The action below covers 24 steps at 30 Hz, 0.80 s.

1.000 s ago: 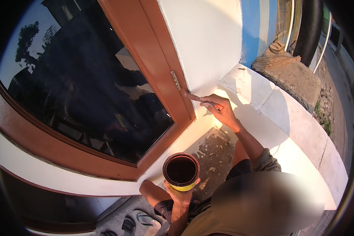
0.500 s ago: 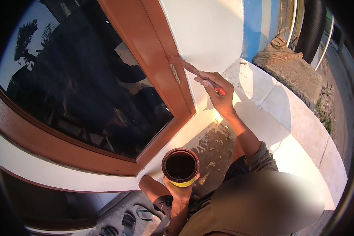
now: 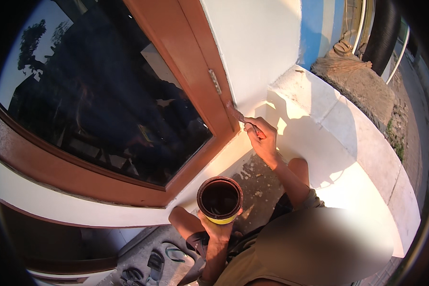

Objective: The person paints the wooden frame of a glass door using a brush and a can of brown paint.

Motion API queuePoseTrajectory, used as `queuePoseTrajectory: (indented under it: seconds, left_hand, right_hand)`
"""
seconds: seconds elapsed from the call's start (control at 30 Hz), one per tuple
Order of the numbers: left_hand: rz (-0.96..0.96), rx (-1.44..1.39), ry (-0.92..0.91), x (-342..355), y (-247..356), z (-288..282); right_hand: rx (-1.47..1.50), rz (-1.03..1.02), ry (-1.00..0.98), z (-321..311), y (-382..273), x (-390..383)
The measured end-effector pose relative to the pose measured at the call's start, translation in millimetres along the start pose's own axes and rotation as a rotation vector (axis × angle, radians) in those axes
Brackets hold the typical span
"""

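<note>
Right of centre, I've got the right hand (image 3: 263, 137) pinching the brush (image 3: 235, 113), its length slanting up-left, tip at the brown frame (image 3: 188, 52); lower centre, farther off, the left hand (image 3: 218, 231) cups the can (image 3: 222, 220).

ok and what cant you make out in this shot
In the head view:
Handle of the brush: mostly hidden by the right hand
Fingers of the left hand: partly hidden behind the can
How full the can is: too dark inside
Beyond the glass pane: darkness, reflections
Clothing: partly covered by a blurred patch
</note>
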<state>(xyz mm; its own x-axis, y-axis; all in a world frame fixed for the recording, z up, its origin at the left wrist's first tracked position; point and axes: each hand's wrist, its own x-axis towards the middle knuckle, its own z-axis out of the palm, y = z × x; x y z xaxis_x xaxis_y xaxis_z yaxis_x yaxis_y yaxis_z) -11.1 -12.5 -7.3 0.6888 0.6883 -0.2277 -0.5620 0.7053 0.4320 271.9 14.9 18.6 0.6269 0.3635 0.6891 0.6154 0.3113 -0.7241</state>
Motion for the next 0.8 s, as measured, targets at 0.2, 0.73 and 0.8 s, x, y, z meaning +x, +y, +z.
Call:
queuePoseTrajectory:
  seconds: [0.2, 0.73, 0.8]
  left_hand:
    - [0.02, -0.004, 0.017, -5.2, 4.4, 0.7]
    - [0.005, -0.023, -0.015, -0.2, 0.9, -9.0]
    - [-0.009, -0.026, 0.01, 0.0, 0.8, -7.2]
  right_hand:
    - [0.002, -0.043, -0.047, 0.2, -49.0, 64.8]
    - [0.071, -0.034, -0.039, 2.0, -15.3, 31.4]
    - [0.085, -0.005, -0.049, -0.1, -13.7, 28.3]
